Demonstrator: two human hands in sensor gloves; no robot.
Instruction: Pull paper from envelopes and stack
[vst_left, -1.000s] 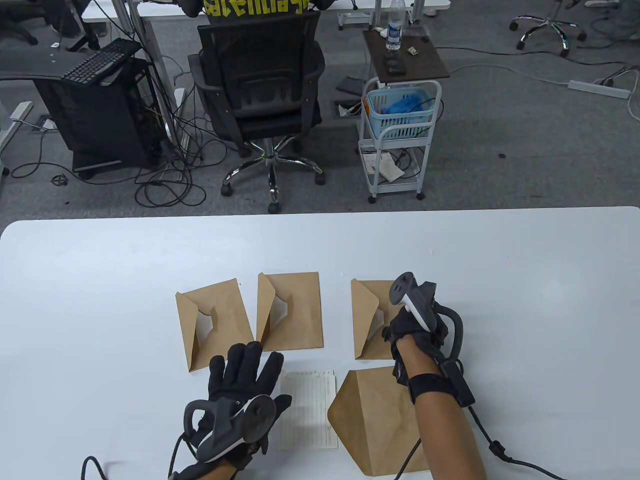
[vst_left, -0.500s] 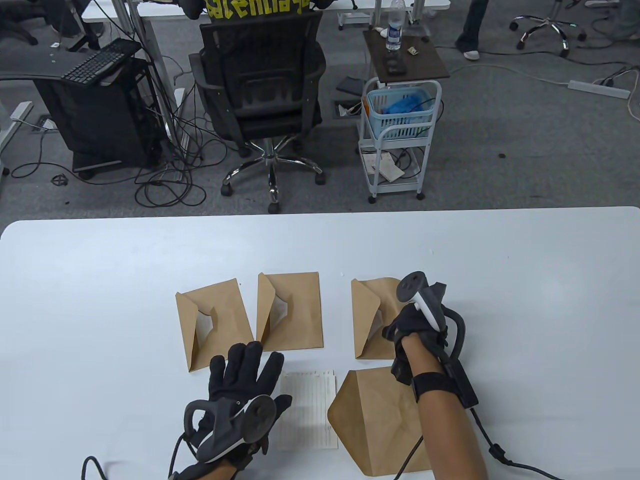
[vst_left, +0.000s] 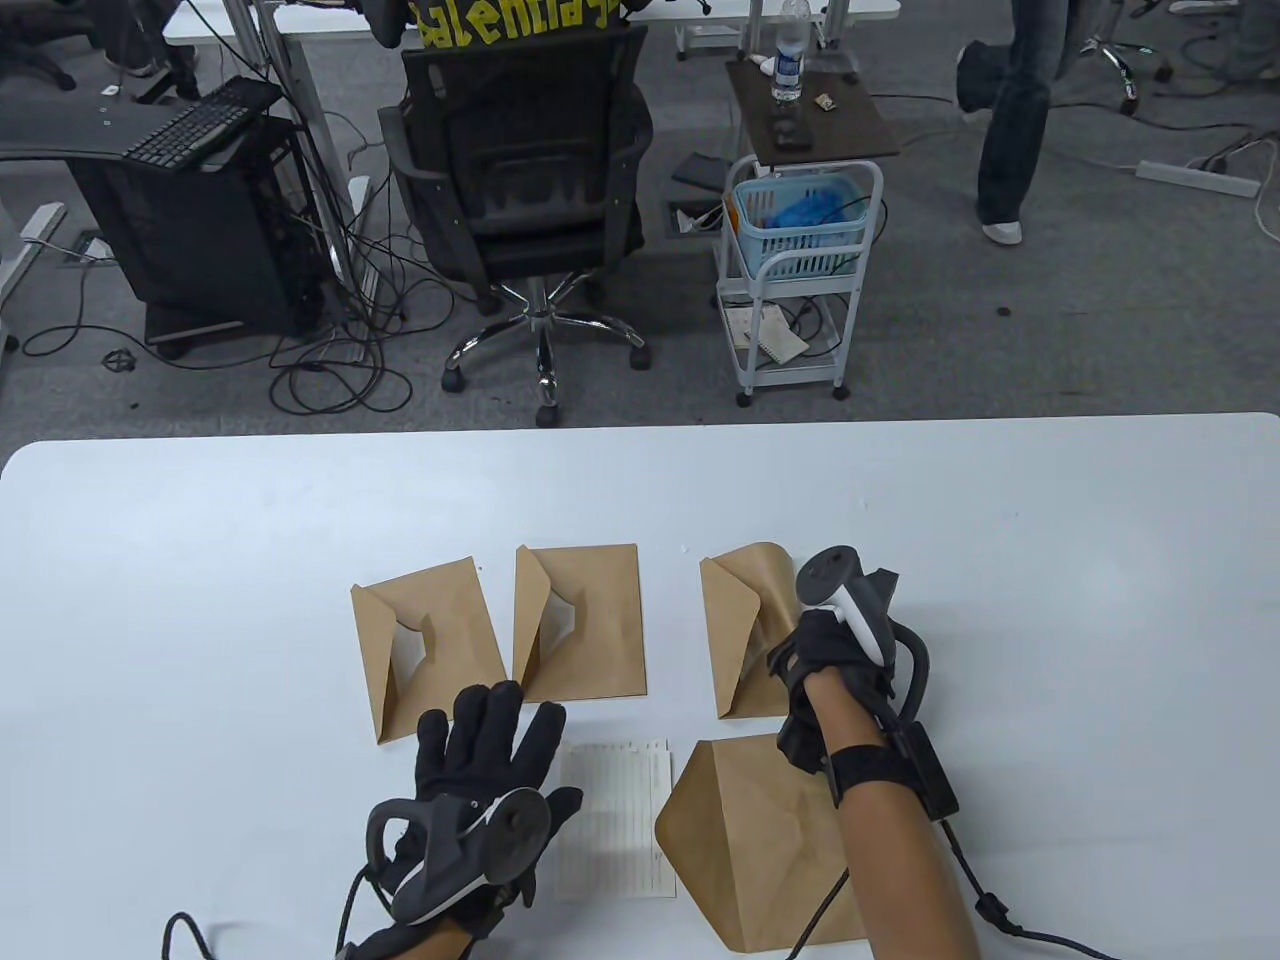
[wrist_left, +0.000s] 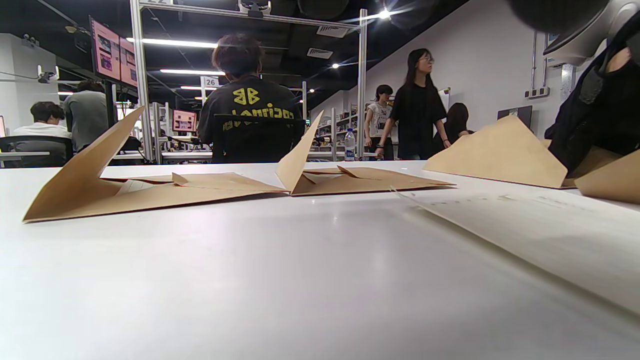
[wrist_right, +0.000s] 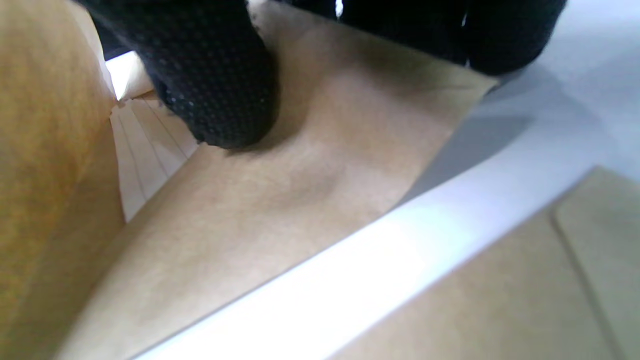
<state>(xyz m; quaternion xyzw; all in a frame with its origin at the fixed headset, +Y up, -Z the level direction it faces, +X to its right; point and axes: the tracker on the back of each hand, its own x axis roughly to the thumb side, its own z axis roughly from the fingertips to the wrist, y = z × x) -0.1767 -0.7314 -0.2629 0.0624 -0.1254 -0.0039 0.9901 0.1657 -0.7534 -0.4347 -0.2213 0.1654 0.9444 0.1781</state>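
On the white worktop (vst_left: 200, 560) we see 4 brown envelopes and 1 sheet of lined paper, described here from left to right. The left envelope (vst_left: 425, 645) lies flat with its flap open and a white sheet showing at its mouth. Just beside it, the middle envelope (vst_left: 590, 620) lies the same way, also with white paper visible inside. In front of these 2, our left hand (vst_left: 480, 770) rests palm down on the worktop, fingers spread apart and holding nothing. Just to its right lies the lined paper (vst_left: 615, 830), flat on the worktop, its left edge partly under the hand's fingers. Next comes a creased envelope (vst_left: 745, 835), lying close to the near edge and partly covered by the right forearm. Behind it, the right envelope (vst_left: 745, 630) has its top corner curled upward. Our right hand (vst_left: 830, 655) is on this envelope; in the right wrist view a gloved thumb (wrist_right: 210, 85) presses on the brown paper at the mouth, where a lined sheet (wrist_right: 145, 155) shows inside, the other fingers closing on the far edge.
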